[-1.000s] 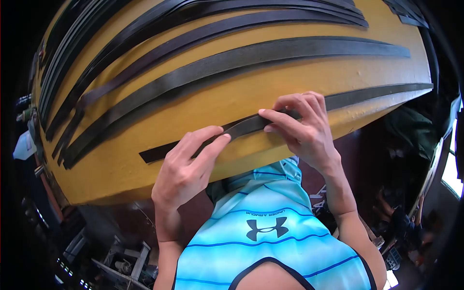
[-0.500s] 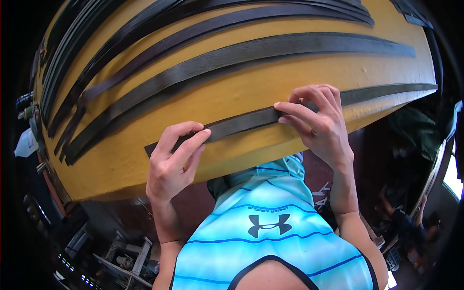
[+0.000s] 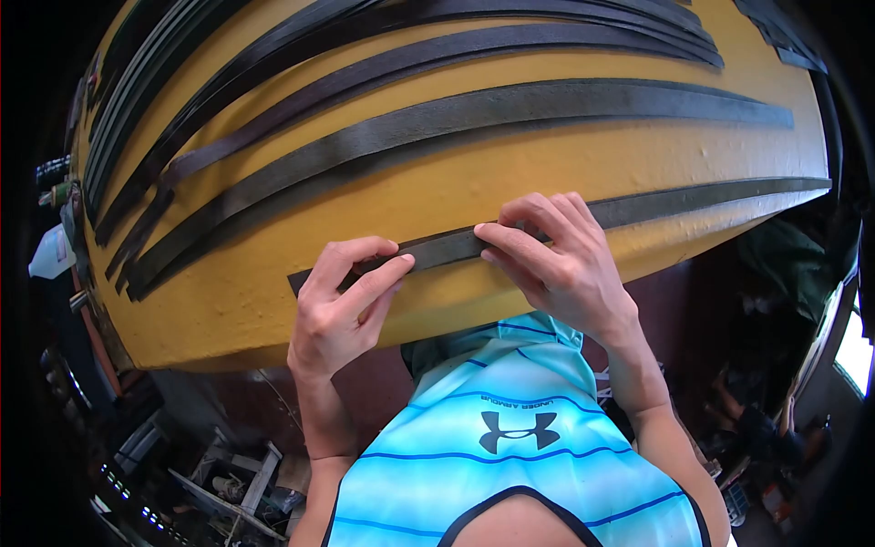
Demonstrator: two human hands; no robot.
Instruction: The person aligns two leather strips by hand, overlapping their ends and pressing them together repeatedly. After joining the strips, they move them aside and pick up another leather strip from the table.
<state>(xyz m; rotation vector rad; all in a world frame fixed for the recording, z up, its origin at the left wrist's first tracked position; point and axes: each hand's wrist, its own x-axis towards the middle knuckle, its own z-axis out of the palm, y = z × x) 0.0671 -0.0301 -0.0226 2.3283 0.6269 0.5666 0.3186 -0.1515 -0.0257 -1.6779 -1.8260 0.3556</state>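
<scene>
A long dark strip (image 3: 665,202) lies along the near edge of the yellow table (image 3: 437,196). Near the strip's left end, my left hand (image 3: 342,301) pinches it between thumb and fingers. My right hand (image 3: 570,264) grips the same strip a short way to the right, its thumb and index finger on the strip's edges. The strip's left tip shows beyond my left hand, and its other end reaches the table's right corner. Behind it lies a wider dark strip (image 3: 410,123), which neither hand touches.
More dark strips (image 3: 456,50) lie in bundles across the far side of the table. At the left edge stands a white container (image 3: 51,253). A wooden frame (image 3: 251,479) is on the floor at lower left. Another person (image 3: 761,424) is at lower right.
My right hand has moved left along the strip, closer to my left hand. My left hand still pinches near the left end. The whole view has shifted slightly.
</scene>
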